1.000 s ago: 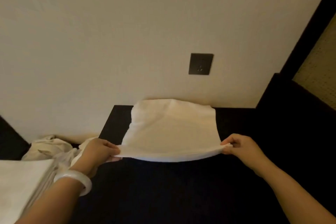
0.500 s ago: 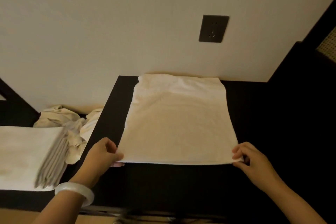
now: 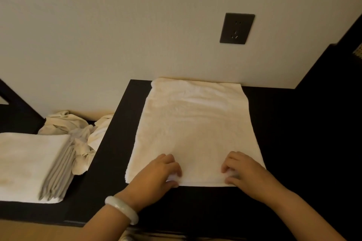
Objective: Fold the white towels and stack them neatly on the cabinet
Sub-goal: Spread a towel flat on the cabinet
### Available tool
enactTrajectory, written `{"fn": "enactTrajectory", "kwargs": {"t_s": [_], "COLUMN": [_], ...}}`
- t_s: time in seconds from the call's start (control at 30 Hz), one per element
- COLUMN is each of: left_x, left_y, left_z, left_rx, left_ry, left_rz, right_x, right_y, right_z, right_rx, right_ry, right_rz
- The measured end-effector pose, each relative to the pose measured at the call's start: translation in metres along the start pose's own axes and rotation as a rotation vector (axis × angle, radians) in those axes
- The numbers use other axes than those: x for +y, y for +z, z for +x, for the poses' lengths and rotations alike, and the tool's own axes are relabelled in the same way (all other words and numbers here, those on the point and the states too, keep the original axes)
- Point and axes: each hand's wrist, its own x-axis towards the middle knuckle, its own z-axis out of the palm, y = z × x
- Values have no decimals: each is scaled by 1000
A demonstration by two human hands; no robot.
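Left hand (image 3: 156,174), right hand (image 3: 244,174) pinch towel (image 3: 195,123) (near edge).

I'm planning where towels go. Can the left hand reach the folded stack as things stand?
Probably yes: the stack lies left of the left hand, only bare cabinet between, but it grips the towel.

The black matte worktop (image 3: 293,143) runs back to the wall (image 3: 117,25). A white rectangular terry towel (image 3: 195,127) lies flat across its middle, its far edge touching the wall at 12 o'clock. At 9 o'clock rests a stack of folded white towels (image 3: 25,162). A crumpled heap of white cloth (image 3: 66,125) at 10 o'clock touches the stack.
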Motion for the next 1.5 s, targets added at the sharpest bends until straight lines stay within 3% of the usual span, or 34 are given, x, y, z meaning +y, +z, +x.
{"fn": "enactTrajectory", "kwargs": {"t_s": [0.33,0.47,0.63,0.7,0.77,0.83,0.87,1.0,1.27,1.5], "left_x": [-8,-2,-5,-9,-13,-15,-17,-39,-36,-15], "left_y": [4,-8,-16,-18,-19,-18,-16,5,32,8], "left_z": [0,-2,-5,6,25,48,58,60,23,93], "left_rx": [106,142,-158,-48,200,390,410,238,229,264], "left_ry": [-30,14,-3,-23,-66,-126,-175,-308,-322,-202], "left_rz": [-184,-275,-216,-180,-78,107,187,414,379,421], "right_x": [-3,-6,-3,-6,-11,-16,-18,-9,-21,-54], "right_y": [8,-4,0,-3,-6,-9,-9,21,57,26], "right_z": [-17,-26,-31,-20,2,33,48,68,30,106], "right_rx": [173,259,-21,106,382,485,457,180,204,247], "right_ry": [-119,-97,-131,-124,-139,-17,68,310,454,156], "right_rz": [-172,-104,-123,-75,-35,11,5,-202,-290,-265]}}
